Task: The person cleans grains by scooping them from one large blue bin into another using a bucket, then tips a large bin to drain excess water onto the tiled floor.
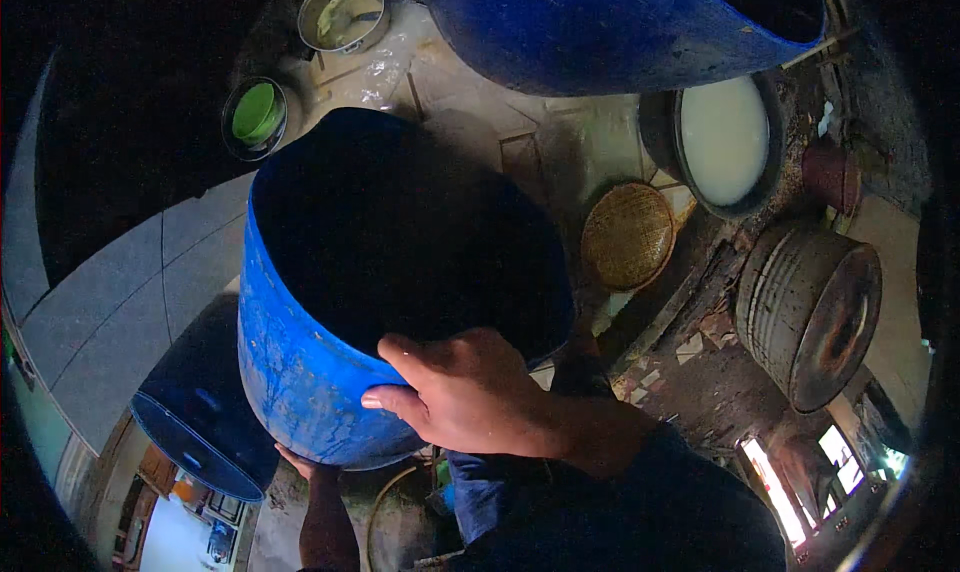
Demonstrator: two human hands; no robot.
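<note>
A large blue plastic barrel (300, 347) with an open top is tilted in front of me, and its inside is too dark to make out. My right hand (465, 392) is closed over the near rim, thumb outside and fingers toward the inner side. Low on the left, my left hand (303, 464) presses against the barrel's lower end, its fingers partly hidden beneath it. Just left of that hand stands a darker blue barrel (200, 412).
Another big blue barrel (600, 32) is at the far side. Beside it sits a tub (770, 187) of whitish liquid, with a round woven basket (628, 237) nearer. A sooty metal drum (800, 312) lies at right. Far left are a metal pot (310, 17) and a green bowl (257, 114).
</note>
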